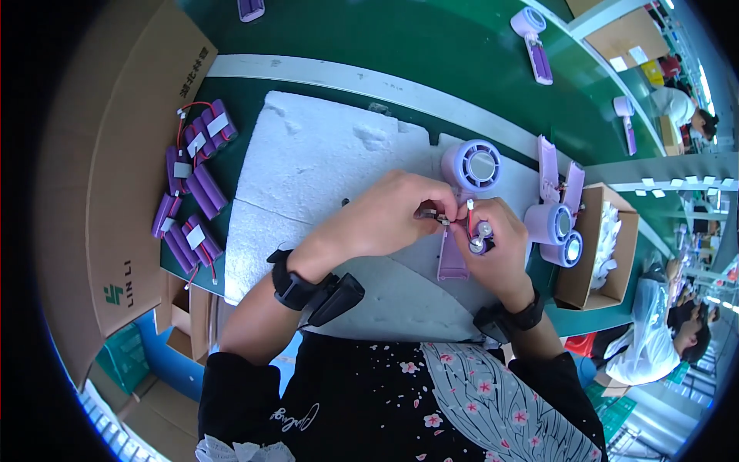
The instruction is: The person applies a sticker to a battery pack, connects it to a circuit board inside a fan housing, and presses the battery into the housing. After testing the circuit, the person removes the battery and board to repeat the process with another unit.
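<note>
Both my hands meet over a white foam board [323, 146]. My right hand [500, 242] is closed around a battery pack [479, 245], its round metal cell ends facing up and a red wire with a white plug rising from it. Close beside it, the fingers of my left hand [392, 212] pinch a small dark piece with a pale end [440, 218]; its kind is hard to make out. Beneath and behind my hands lies a lilac handheld fan [471, 165]. Its round head points away from me, and its handle is partly hidden by my right hand.
Several purple battery packs [196, 185] lie left of the board, beside a tall cardboard box [123, 177]. More lilac fans [548, 223] and an open carton of white pieces [596, 254] are at the right. Beyond a pale rail, fans rest on a green surface [416, 46]. People sit farther right.
</note>
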### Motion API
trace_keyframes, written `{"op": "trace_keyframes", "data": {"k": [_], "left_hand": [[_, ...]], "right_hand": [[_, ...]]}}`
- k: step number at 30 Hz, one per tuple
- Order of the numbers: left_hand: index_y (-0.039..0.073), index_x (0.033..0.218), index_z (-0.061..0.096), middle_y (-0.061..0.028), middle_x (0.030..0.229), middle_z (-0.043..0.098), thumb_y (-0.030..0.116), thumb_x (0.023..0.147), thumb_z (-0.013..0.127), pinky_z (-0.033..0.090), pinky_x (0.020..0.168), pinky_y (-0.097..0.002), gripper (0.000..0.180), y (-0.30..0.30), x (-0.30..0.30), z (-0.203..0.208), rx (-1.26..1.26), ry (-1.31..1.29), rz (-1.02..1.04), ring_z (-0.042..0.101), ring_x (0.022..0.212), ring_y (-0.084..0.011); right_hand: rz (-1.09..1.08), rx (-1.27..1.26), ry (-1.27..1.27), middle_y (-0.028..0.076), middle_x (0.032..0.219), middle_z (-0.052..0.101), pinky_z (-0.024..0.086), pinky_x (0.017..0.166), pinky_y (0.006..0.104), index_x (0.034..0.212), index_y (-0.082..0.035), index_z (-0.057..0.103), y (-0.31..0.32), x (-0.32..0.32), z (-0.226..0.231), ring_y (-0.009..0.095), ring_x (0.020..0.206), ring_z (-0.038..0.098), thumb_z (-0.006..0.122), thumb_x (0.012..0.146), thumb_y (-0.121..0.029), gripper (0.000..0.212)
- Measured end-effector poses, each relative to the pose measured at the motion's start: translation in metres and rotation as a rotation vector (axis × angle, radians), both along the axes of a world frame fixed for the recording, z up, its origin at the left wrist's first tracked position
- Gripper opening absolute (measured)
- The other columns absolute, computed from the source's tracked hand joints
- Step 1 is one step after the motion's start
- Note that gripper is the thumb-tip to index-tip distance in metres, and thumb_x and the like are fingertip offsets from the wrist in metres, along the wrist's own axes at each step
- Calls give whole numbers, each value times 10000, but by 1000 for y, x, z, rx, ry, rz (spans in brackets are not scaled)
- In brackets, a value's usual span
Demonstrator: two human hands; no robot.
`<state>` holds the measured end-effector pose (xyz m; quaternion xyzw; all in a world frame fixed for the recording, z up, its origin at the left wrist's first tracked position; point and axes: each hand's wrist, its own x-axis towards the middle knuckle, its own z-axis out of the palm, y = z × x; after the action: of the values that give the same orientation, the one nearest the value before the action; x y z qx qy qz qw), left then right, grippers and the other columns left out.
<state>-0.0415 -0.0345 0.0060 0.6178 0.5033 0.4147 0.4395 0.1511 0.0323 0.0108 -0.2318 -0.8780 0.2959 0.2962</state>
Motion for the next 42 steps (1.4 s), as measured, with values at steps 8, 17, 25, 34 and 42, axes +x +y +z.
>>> {"op": "trace_keyframes", "data": {"k": [8, 17, 25, 34, 42], "left_hand": [[27, 1001, 657, -83, 891, 690, -44, 766, 719, 522, 710, -322, 253, -2, -2, 13, -150, -82, 75, 663, 796, -217], [33, 948, 680, -94, 853, 667, -89, 716, 688, 527, 678, -328, 262, -6, -6, 11, 92, 120, 43, 659, 804, -271], [47, 914, 670, -100, 924, 636, -112, 698, 665, 509, 659, -365, 268, -8, -2, 17, 99, 198, 3, 638, 786, -287], [34, 916, 644, -100, 915, 607, -145, 686, 638, 515, 695, -352, 292, -7, 2, 17, 95, 104, 39, 632, 816, -292], [28, 936, 651, -72, 910, 609, -154, 704, 659, 523, 693, -315, 295, -5, -4, 22, -27, -29, 4, 640, 843, -220]], "right_hand": [[48, -56, -53, 78, 814, 650, 487, 630, 335, 808, -61, 527, 1, -1, 8, 261, 741, 610, 771, 674, 59, 303], [58, 5, -110, 48, 718, 613, 477, 606, 341, 751, -79, 516, -3, -1, 8, 272, 728, 588, 756, 640, 70, 304], [25, 33, -84, 61, 730, 606, 481, 603, 352, 766, -72, 541, -7, -2, 5, 279, 741, 596, 758, 622, 67, 295], [-4, 31, -66, 63, 748, 605, 482, 612, 353, 779, -70, 555, -9, -4, 3, 279, 740, 591, 771, 638, 55, 286], [-64, -137, 179, 110, 821, 589, 469, 588, 325, 896, -32, 636, -5, -3, 6, 224, 718, 573, 774, 695, 3, 246]]}}
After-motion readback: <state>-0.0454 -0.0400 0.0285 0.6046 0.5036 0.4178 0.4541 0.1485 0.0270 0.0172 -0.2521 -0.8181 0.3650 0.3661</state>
